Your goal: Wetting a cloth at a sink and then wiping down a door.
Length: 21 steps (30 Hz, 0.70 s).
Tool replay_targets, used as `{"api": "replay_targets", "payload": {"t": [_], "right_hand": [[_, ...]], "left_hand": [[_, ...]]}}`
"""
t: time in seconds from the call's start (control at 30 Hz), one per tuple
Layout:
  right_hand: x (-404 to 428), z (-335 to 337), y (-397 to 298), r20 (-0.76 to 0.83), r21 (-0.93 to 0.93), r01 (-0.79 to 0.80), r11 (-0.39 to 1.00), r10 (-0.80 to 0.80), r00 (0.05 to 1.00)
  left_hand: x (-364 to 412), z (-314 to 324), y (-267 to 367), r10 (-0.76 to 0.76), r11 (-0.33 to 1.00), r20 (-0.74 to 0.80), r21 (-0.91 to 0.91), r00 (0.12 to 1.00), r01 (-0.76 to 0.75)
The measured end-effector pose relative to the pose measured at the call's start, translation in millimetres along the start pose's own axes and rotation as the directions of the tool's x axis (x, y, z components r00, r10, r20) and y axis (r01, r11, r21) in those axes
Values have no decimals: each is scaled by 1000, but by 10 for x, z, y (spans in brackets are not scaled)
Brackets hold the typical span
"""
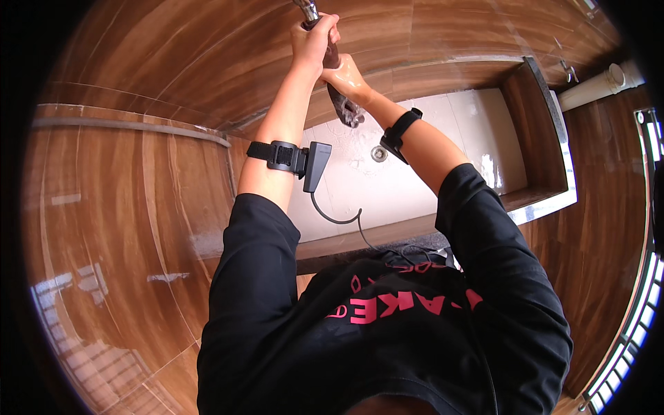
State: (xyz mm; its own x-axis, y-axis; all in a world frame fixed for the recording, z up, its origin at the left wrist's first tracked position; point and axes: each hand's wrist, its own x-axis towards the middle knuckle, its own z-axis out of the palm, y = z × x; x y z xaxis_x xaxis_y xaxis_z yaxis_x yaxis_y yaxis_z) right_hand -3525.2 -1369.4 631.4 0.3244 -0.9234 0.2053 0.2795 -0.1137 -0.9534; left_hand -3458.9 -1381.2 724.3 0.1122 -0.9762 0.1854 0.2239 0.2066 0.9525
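Note:
My left hand [312, 45] grips the upper part of a dark wet cloth [342, 104] right at the mouth of a metal tap [308, 8]. Just below it, my right hand [345, 77], shiny with water, is closed around the same cloth. The lower end of the cloth hangs beneath my hands, with water running off it. Under it lies the pale tiled floor of a basin [415, 192], wet on its surface, with a round metal drain [379, 153]. What kind of cloth it is cannot be made out.
Brown wood-patterned tiled walls [129, 207] enclose the basin, and its raised rim [542, 88] stands at the right. A second tap [569, 71] and a pale pipe [594, 87] are on the far right wall. From the device on my left forearm [317, 166] a cable [337, 222] hangs.

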Motion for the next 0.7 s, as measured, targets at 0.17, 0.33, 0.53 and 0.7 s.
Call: {"api": "replay_targets", "payload": {"t": [0.17,0.33,0.53,0.7], "right_hand": [[-65,-149,477,-29,-204,-32,978,26,999],[-457,-150,954,-161,-337,-295,894,254,954],[-404,-201,1059,-225,-260,-375,890,322,920],[-435,-198,1040,-239,-389,-338,857,260,935]], "left_hand": [[10,58,17,-13,1000,24,14,1000,13],[-36,-11,31,-22,1000,5,10,1000,22],[-9,59,38,-24,1000,27,6,999,24],[-13,4,28,-23,1000,17,-1,1000,23]]}}
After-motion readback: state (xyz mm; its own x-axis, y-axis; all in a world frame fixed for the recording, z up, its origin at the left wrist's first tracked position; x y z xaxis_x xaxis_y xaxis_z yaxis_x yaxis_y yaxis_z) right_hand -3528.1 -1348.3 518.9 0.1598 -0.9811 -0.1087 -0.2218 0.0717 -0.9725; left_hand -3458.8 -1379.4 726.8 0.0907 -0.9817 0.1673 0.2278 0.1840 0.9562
